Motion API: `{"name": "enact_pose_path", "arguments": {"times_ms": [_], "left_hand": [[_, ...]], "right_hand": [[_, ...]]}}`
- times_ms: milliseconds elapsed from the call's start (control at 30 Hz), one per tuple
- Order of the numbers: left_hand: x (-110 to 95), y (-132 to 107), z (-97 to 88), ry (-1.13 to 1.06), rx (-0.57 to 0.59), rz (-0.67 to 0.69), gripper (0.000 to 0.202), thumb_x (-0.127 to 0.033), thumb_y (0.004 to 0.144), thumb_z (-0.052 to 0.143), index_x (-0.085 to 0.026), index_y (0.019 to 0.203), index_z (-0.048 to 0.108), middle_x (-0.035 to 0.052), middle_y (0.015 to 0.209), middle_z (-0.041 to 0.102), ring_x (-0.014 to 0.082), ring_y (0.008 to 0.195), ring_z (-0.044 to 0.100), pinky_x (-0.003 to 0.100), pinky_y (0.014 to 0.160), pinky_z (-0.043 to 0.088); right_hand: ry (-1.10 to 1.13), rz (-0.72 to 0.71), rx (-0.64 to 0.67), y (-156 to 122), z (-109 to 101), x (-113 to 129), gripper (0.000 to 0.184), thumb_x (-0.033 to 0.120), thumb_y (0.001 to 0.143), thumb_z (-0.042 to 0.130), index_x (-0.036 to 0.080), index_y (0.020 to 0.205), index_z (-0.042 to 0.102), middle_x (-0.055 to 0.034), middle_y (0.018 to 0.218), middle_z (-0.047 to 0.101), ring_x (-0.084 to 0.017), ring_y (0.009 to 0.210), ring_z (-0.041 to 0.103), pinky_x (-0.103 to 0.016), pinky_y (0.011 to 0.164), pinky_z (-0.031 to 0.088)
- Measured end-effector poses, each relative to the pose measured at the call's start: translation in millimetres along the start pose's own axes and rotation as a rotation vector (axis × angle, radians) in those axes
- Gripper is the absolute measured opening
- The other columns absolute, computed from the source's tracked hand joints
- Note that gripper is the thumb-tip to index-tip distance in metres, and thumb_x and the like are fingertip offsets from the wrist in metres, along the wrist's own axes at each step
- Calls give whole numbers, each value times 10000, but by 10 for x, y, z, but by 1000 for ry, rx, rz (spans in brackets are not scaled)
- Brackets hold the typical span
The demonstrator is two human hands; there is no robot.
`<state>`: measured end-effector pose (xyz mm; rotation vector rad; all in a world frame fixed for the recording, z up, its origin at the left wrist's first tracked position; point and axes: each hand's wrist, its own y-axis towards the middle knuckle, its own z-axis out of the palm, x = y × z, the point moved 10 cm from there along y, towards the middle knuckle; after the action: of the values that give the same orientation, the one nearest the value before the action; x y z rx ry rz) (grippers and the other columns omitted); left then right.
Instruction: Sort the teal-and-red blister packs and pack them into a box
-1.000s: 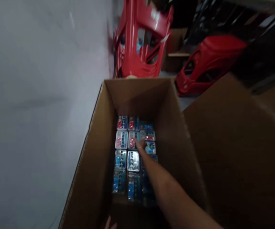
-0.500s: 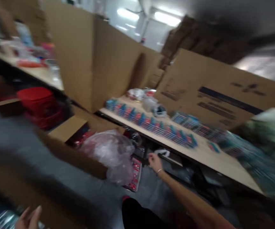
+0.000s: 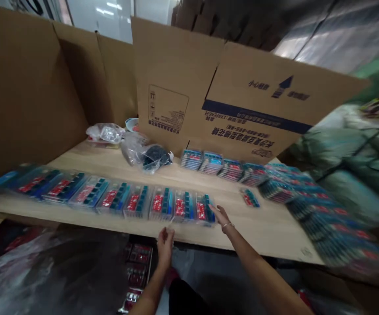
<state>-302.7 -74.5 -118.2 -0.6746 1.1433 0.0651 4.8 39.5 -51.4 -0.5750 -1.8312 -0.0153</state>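
A row of clear plastic packs with red and dark teal contents (image 3: pixel 157 203) runs along the front of a wooden table (image 3: pixel 261 232). My right hand (image 3: pixel 220 215) is beside the row's right-end pack (image 3: pixel 203 208), fingers stretched out toward its side; whether they touch it I cannot tell. At the table's front edge, just below the packs, my left hand (image 3: pixel 165 241) is raised with loosely bent fingers apart, and nothing shows in it. One small single pack (image 3: pixel 250 198) lies apart, to the right of my right hand.
Stacked packs (image 3: pixel 327 210) cover the table's right end, with smaller stacks (image 3: pixel 211 162) at the back. Clear plastic bags (image 3: pixel 137 151) lie behind the row. Cardboard sheets (image 3: pixel 179 78) stand around the table. Below the left front are plastic sheeting (image 3: pixel 61 267) and red packs (image 3: pixel 138 267).
The view has swung toward the table and come closer. My right hand has come up from below the table edge to the packs; my left hand has moved from the lower left to the table's front edge.
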Motion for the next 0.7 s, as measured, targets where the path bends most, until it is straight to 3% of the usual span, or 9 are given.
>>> {"name": "enact_pose_path", "arguments": {"times_ms": [100,200,333,433,567,633,700], "left_hand": [[48,80,224,12,-81,51,671,-481,574,730,-172,1134,529,162,1269,551,286,1230,489,378,1028,382],[47,27,340,82,-109,88,737,-464,552,739,-202,1197,495,135,1302,527,277,1191,507,382,999,400],[157,-68,525,177,-90,22,788,-411,535,754,-198,1245,485,119,1211,573,258,1064,560,374,921,447],[163,-124,725,245,-11,-5,625,-413,586,729,-202,1152,569,99,1142,606,254,1061,562,362,926,445],[-55,-5,952,269,-40,5,540,-515,654,677,-162,1057,616,125,1159,618,284,1163,523,376,1004,397],[-188,156,1112,195,-64,-6,575,-525,677,665,-156,1111,586,134,1209,608,278,1189,517,369,1009,398],[-284,327,1338,146,-17,-25,564,-482,664,695,-164,1114,574,124,1191,627,266,1130,564,363,961,440]], "right_hand": [[35,31,270,198,319,35,627,595,542,719,158,989,663,-111,997,716,-285,984,652,-378,860,502],[88,46,395,275,414,60,575,583,515,748,163,901,685,-79,899,737,-280,908,674,-381,831,513],[60,63,482,483,281,93,534,551,488,781,177,859,689,-48,837,740,-266,845,681,-372,785,524],[38,69,537,685,92,114,521,513,478,804,183,862,684,-31,822,740,-247,814,681,-363,780,525],[85,155,577,880,-121,-3,525,522,506,795,183,889,679,-42,840,743,-240,787,691,-362,752,540],[114,210,602,917,-132,-83,530,528,517,789,183,904,681,-55,859,744,-244,793,698,-371,760,547],[123,238,602,934,-103,-126,539,531,513,789,183,910,683,-62,873,745,-251,812,701,-386,788,547]]}}
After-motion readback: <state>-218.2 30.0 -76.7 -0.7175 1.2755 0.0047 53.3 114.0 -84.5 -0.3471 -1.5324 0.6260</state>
